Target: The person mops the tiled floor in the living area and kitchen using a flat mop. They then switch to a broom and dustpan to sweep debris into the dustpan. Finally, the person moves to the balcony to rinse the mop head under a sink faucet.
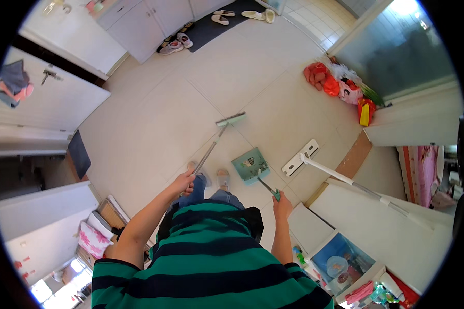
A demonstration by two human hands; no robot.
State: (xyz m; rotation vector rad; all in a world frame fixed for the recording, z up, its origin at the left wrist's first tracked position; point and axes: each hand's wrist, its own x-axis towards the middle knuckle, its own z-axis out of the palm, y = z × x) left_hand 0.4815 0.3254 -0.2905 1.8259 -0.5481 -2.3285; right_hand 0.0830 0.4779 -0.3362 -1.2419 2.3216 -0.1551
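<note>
My left hand [184,183] is closed around the metal pole of a broom [231,119], whose pale green head with dark bristles rests on the tiled floor ahead of my feet. In my right hand [282,204] is the green grip of a long-handled dustpan [250,166]. Its pale green pan lies on the floor to the right of my feet, with bits of debris inside. The broom head is apart from the pan, farther forward and to the left. Right of the pan, a white flat mop [300,157] stands with its pole leaning toward the wall.
Plastic bags [344,85] of goods sit by the frosted glass door at the right. Several shoes [174,43] stand along the white cabinet [133,29] and on the dark mat [216,29]. An opened white door [50,89] and a small grey mat [79,154] are at the left.
</note>
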